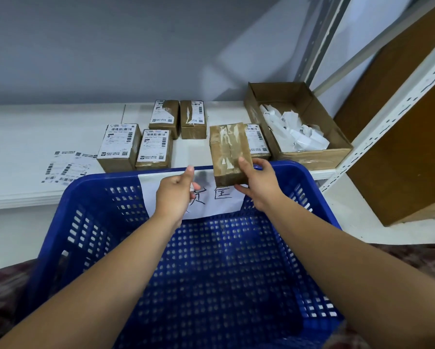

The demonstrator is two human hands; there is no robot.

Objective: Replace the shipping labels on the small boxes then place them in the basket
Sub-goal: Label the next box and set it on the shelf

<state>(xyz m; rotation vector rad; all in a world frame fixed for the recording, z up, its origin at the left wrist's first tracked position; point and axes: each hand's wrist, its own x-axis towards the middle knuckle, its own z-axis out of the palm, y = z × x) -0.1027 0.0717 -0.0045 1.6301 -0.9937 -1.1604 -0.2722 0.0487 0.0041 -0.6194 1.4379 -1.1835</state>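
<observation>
Over basket (98,178) rim | right hand (261,187) fingers clamped on box (226,149) | left hand (173,195) fingers curled, empty

Head view; looking down, close.

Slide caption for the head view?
Right hand holds a label-stripped small box over the blue basket's far rim.
</observation>
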